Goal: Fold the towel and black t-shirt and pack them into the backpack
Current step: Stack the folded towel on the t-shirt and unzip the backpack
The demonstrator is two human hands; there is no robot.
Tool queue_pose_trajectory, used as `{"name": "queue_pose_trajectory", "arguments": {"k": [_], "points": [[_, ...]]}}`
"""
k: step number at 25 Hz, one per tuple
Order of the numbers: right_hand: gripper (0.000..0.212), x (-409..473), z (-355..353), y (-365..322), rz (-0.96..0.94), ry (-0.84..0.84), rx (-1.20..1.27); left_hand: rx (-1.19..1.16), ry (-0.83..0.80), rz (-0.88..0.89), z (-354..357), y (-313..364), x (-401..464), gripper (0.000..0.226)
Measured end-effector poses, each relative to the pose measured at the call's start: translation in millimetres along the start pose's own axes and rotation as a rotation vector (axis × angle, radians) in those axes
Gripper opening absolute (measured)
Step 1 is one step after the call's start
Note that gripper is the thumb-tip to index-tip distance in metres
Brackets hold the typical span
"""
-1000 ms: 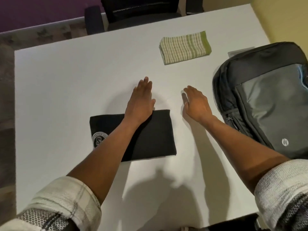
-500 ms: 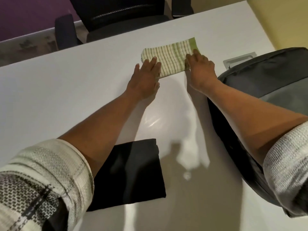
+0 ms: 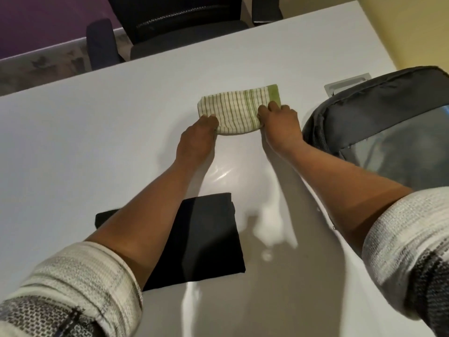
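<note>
The folded towel (image 3: pixel 237 110), white with green stripes and a green band, is at the far middle of the white table (image 3: pixel 97 132). My left hand (image 3: pixel 196 135) grips its near left corner and my right hand (image 3: pixel 279 122) grips its near right end; the near edge curls up off the table. The black t-shirt (image 3: pixel 209 239) lies folded near me, partly under my left forearm. The grey and black backpack (image 3: pixel 379 122) lies flat at the right, just beside my right hand; whether it is zipped I cannot tell.
A black office chair (image 3: pixel 170 27) stands beyond the table's far edge. A small metal cable hatch (image 3: pixel 347 85) is set in the table behind the backpack. A yellow wall rises at the right.
Both hands left the black t-shirt, reached forward to the towel and closed on its near edge, which now lifts. The view tilted forward.
</note>
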State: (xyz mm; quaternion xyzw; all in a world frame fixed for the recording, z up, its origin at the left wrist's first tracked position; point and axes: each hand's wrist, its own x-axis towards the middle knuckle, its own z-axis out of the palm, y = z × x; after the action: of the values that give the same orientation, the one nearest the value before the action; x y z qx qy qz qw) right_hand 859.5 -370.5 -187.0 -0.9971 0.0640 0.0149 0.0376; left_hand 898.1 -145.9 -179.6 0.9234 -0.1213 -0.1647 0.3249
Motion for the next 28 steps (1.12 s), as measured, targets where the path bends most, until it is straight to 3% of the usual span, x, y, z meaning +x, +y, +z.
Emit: {"name": "queue_pose_trajectory", "arguments": {"k": [2,5,10,13,16,19,23,28], "points": [[0.019,-26,0,-16,-0.007,-0.042,0.013,-0.133,-0.037,-0.132,-8,-6,-26,0.047],[0.021,-55,-8,-41,-0.016,-0.136,0.022,-0.096,-0.083,-0.189,-29,-17,-62,0.046],[0.022,-93,-30,-84,-0.026,-0.172,0.107,0.28,-0.099,0.008,-67,-49,-109,0.022],[0.023,-122,-49,-117,-0.031,-0.089,0.166,0.456,0.049,0.139,-94,-62,-141,0.016],[0.03,-153,-59,-148,-0.047,-0.049,0.204,0.331,0.185,0.132,-115,-78,-176,0.017],[0.028,-190,-55,-169,-0.061,0.008,0.264,0.222,0.28,0.254,-119,-101,-219,0.017],[0.02,-236,-43,-189,-0.066,0.035,0.274,0.245,0.317,0.314,-108,-129,-267,0.016],[0.025,-273,-34,-198,-0.065,0.032,0.313,0.201,0.336,0.382,-90,-151,-313,0.014]]}}
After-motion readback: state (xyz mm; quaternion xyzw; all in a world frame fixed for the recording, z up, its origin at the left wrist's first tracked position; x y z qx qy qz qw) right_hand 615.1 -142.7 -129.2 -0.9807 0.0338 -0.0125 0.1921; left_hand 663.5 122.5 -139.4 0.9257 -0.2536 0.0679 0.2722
